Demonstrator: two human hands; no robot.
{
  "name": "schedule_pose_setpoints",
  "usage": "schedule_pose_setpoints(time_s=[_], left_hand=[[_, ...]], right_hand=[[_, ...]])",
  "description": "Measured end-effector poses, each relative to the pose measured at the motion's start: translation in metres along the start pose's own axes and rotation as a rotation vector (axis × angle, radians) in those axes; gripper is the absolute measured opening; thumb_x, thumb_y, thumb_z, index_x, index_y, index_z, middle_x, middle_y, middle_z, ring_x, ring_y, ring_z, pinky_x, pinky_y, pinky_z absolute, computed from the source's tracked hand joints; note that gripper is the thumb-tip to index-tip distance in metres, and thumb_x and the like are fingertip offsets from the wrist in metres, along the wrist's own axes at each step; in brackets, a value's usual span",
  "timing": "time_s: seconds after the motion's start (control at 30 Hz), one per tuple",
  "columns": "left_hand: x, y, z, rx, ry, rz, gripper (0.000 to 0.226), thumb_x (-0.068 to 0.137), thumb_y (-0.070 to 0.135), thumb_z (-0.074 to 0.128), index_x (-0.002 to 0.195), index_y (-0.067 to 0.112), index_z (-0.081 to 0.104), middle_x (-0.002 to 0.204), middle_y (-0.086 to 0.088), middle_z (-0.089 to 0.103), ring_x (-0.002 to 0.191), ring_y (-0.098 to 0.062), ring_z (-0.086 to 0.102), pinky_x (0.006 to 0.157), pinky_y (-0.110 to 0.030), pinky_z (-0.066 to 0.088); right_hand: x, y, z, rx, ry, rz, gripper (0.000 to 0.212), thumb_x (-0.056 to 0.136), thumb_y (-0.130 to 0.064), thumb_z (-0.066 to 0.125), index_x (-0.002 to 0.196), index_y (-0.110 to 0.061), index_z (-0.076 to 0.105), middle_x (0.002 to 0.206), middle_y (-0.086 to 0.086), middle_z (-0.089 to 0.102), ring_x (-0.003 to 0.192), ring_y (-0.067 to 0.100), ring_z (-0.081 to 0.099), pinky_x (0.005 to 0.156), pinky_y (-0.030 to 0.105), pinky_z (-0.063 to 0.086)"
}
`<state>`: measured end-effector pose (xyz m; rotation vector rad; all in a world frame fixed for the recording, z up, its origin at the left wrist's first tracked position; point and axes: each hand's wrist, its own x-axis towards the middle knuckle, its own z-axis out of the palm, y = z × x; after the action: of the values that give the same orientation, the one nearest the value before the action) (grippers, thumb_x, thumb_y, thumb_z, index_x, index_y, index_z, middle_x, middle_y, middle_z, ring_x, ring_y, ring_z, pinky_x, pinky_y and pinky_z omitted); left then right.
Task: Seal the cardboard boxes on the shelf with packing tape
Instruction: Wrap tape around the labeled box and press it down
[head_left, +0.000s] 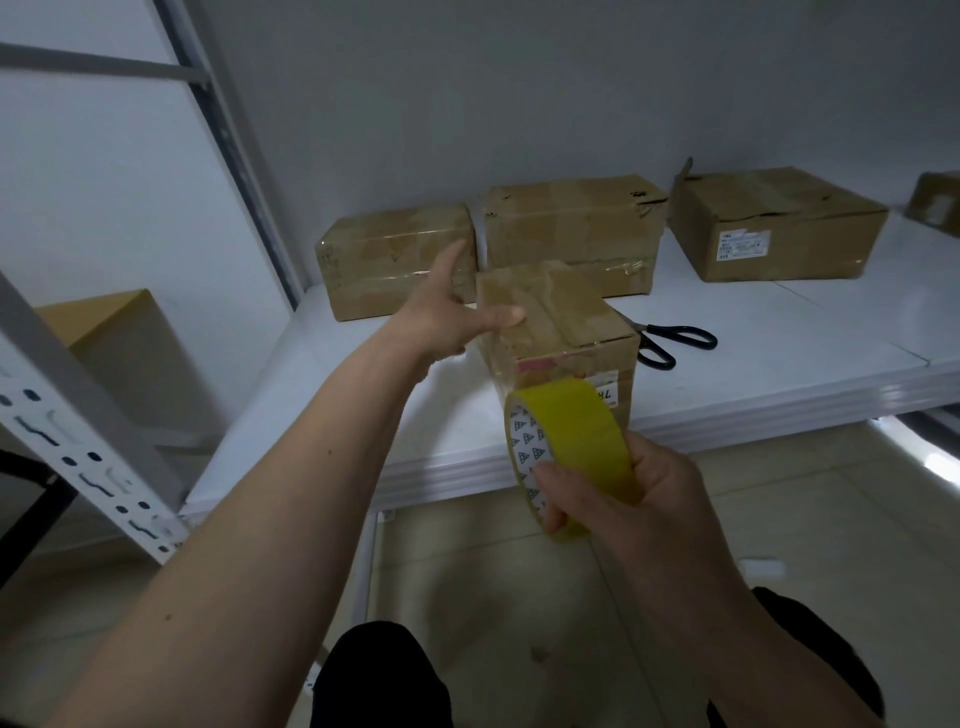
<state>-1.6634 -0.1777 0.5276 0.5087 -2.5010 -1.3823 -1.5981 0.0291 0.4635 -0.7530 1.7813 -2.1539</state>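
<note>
The right hand (618, 499) has its fingers curled round the yellow tape roll (571, 452), held just in front of the small box (556, 332) near the shelf (779, 364) edge. The left hand (447, 317) steadies that box — thumb on its top, forefinger stretched out; the other fingers are hidden. Taping looks under way. Next, probably: draw the strip taut, then reach the scissors (670, 340) lying beside the box.

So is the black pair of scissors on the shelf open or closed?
Open. The scissors lie flat on the shelf behind the small box, their two handle loops spread apart. The blades are mostly hidden.
</note>
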Motion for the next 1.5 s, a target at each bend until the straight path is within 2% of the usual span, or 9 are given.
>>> schedule_pose_setpoints(time_s=[0.1, 0.2, 0.3, 0.43, 0.7, 0.93, 1.1, 1.37, 1.5], left_hand=[[0.008, -0.011, 0.007, -0.016, 0.216, -0.027, 0.089, 0.084, 0.029, 0.078, 0.154, 0.031, 0.023, 0.148, -0.011, 0.043, 0.126, -0.026, 0.05, 0.089, -0.039, 0.053], [-0.002, -0.017, 0.007, 0.075, 0.542, 0.309, 0.047, 0.089, 0.016, 0.069, 0.134, 0.017, 0.055, 0.125, -0.001, 0.059, 0.11, -0.013, 0.057, 0.099, -0.037, 0.049], [-0.025, -0.026, 0.01, 0.113, 0.333, 0.625, 0.02, 0.096, 0.015, 0.062, 0.112, 0.01, 0.074, 0.111, 0.003, 0.071, 0.107, -0.007, 0.063, 0.099, -0.028, 0.048], [-0.037, -0.043, 0.016, 0.33, 0.042, 0.694, 0.039, 0.102, 0.027, 0.045, 0.132, 0.008, 0.062, 0.136, 0.001, 0.059, 0.134, -0.006, 0.043, 0.114, -0.013, 0.027], [-0.041, -0.039, 0.021, 0.374, 0.037, 0.506, 0.064, 0.089, 0.056, 0.046, 0.144, 0.022, 0.051, 0.151, 0.007, 0.045, 0.141, -0.007, 0.032, 0.115, -0.039, 0.034], [-0.043, -0.036, 0.031, 0.181, 0.04, 0.457, 0.042, 0.096, 0.028, 0.063, 0.137, 0.019, 0.058, 0.146, 0.006, 0.048, 0.14, -0.008, 0.031, 0.114, -0.018, 0.02], [-0.041, -0.039, 0.029, 0.104, 0.01, 0.428, 0.055, 0.084, 0.032, 0.076, 0.136, 0.022, 0.059, 0.139, 0.013, 0.047, 0.141, -0.007, 0.03, 0.113, -0.046, 0.038], [-0.039, -0.046, 0.037, 0.205, 0.049, 0.475, 0.074, 0.073, 0.027, 0.086, 0.139, 0.019, 0.052, 0.147, 0.004, 0.043, 0.143, -0.012, 0.026, 0.11, -0.05, 0.04], [-0.047, -0.042, 0.043, 0.274, 0.03, 0.461, 0.09, 0.066, 0.024, 0.09, 0.144, 0.019, 0.044, 0.155, 0.001, 0.035, 0.148, -0.013, 0.017, 0.113, -0.051, 0.036]], right_hand=[[0.0, 0.001, 0.002, -0.006, -0.003, 0.008, 0.014, 0.067, -0.028, 0.072, 0.056, -0.02, 0.067, 0.061, 0.009, 0.067, 0.062, 0.019, 0.064, 0.063, 0.027, 0.055], [-0.001, 0.002, 0.004, 0.004, -0.002, 0.001, 0.015, 0.067, -0.026, 0.072, 0.055, -0.019, 0.066, 0.058, 0.007, 0.065, 0.059, 0.015, 0.062, 0.062, 0.025, 0.054], [0.0, 0.004, 0.0, 0.01, 0.004, -0.005, 0.016, 0.068, -0.025, 0.072, 0.056, -0.018, 0.065, 0.057, 0.007, 0.065, 0.059, 0.013, 0.062, 0.061, 0.021, 0.053], [0.001, 0.008, 0.001, 0.007, 0.021, -0.02, 0.022, 0.067, -0.024, 0.083, 0.058, -0.015, 0.065, 0.057, 0.008, 0.065, 0.057, 0.012, 0.061, 0.06, 0.02, 0.052], [0.002, 0.024, -0.003, 0.002, 0.051, -0.056, 0.04, 0.087, -0.035, 0.059, 0.062, -0.004, 0.064, 0.056, 0.012, 0.063, 0.056, 0.015, 0.06, 0.061, 0.015, 0.049], [-0.003, 0.043, -0.007, 0.027, 0.087, 0.04, 0.038, 0.081, -0.035, 0.055, 0.064, -0.003, 0.066, 0.055, 0.012, 0.063, 0.057, 0.018, 0.06, 0.062, 0.021, 0.05], [-0.002, 0.047, -0.003, 0.054, 0.084, 0.039, 0.035, 0.083, -0.034, 0.056, 0.066, -0.005, 0.067, 0.055, 0.009, 0.064, 0.056, 0.017, 0.06, 0.061, 0.023, 0.05], [0.0, 0.052, -0.007, 0.04, 0.095, 0.132, 0.037, 0.083, -0.036, 0.059, 0.056, -0.013, 0.068, 0.056, 0.014, 0.063, 0.055, 0.021, 0.059, 0.055, 0.024, 0.049], [-0.011, 0.06, -0.011, 0.067, 0.11, 0.217, 0.049, 0.075, -0.045, 0.067, 0.063, 0.002, 0.065, 0.062, 0.023, 0.064, 0.059, 0.026, 0.059, 0.053, 0.023, 0.049]])
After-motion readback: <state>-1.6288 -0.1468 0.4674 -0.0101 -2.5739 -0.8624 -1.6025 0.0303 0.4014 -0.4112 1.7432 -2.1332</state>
